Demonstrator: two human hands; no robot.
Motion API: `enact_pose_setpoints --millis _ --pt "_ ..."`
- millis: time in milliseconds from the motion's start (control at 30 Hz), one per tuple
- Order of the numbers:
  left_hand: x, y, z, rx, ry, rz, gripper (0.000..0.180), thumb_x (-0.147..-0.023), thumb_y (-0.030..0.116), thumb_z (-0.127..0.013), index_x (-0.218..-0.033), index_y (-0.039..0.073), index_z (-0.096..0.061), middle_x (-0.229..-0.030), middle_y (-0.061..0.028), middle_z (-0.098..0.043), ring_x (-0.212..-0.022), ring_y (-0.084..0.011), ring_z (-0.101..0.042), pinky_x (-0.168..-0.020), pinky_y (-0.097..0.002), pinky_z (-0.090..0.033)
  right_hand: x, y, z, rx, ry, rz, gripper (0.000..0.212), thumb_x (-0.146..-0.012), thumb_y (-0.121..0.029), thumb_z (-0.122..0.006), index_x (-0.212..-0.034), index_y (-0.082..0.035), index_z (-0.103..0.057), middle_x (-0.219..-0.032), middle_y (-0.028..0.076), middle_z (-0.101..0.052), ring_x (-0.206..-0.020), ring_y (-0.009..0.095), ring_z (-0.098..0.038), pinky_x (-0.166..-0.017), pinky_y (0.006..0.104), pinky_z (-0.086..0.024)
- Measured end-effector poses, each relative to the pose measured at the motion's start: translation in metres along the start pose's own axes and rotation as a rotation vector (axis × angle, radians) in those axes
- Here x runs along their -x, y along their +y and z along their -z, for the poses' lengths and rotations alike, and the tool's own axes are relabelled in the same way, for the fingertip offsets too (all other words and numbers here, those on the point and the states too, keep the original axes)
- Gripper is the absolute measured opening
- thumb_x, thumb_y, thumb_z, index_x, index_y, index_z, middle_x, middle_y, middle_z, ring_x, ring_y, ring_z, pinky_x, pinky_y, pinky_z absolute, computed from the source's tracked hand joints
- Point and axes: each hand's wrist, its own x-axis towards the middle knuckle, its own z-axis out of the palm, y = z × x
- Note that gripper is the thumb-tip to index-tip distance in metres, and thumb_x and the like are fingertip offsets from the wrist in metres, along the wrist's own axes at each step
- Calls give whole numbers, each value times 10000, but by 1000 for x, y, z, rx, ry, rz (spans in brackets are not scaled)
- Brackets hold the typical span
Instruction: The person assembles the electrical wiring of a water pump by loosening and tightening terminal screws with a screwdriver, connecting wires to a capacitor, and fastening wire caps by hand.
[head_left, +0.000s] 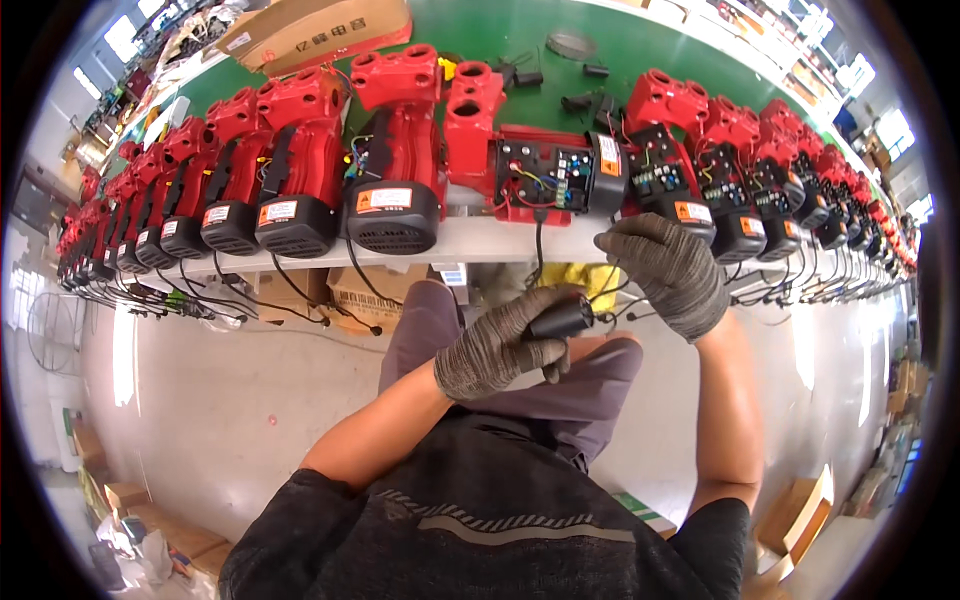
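The counter [480,35], green on top with a pale near edge, curves across the upper part of my view. Along it I have two long rows of red machines with black end covers, one row on the left [300,110] and the other on the right [735,125]. Between them, straight ahead of me, a red machine [470,120] lies with its control box uncovered. At the far side, behind the left row, I see a brown carton [315,38].

Nearer me, in front of the counter's edge, are the two gloved hands. The left hand [503,345] has its fingers clamped around a black cylinder, held over the person's lap and tilted, its end toward the right. The right hand [668,275] is raised near the counter's edge, fingers bent and drawn close; from here I cannot tell whether they grip anything. Inside the uncovered box I can make out a circuit board [572,180] with wires. The black cylinder [562,317] sits below that machine, clear of the counter. A thin black cord [540,250] hangs from the machine toward the left hand.
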Motion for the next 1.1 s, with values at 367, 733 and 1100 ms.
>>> enact_pose_setpoints --millis 367,733,1100 --pt "11 -19 8 -554 134 -190 557 -932 31 -649 -1459 52 -468 -1330 -145 -574 -1234 -248 -591 -1038 -354 -469 44 -24 -62 -1272 221 -523 290 -997 -157 -606 -1208 39 -639 -988 136 -727 -778 169 -699 -683 281 -570" --pt "12 -30 5 -772 287 -152 764 -853 106 -758 -1504 68 -360 -1261 -112 -508 -1211 -245 -526 -1035 -365 -440 39 -42 -71 -1265 186 -488 229 -1018 -81 -555 -1229 -5 -602 -1078 81 -705 -964 151 -670 -847 299 -547" --pt "-5 -28 13 554 7 151 840 -824 308 -795 -1525 122 -371 -1451 -116 -481 -1318 -276 -515 -1139 -512 -403 36 -31 -64 -1236 64 -449 252 -1043 -203 -551 -1203 -24 -631 -1065 73 -697 -973 160 -672 -816 299 -560"
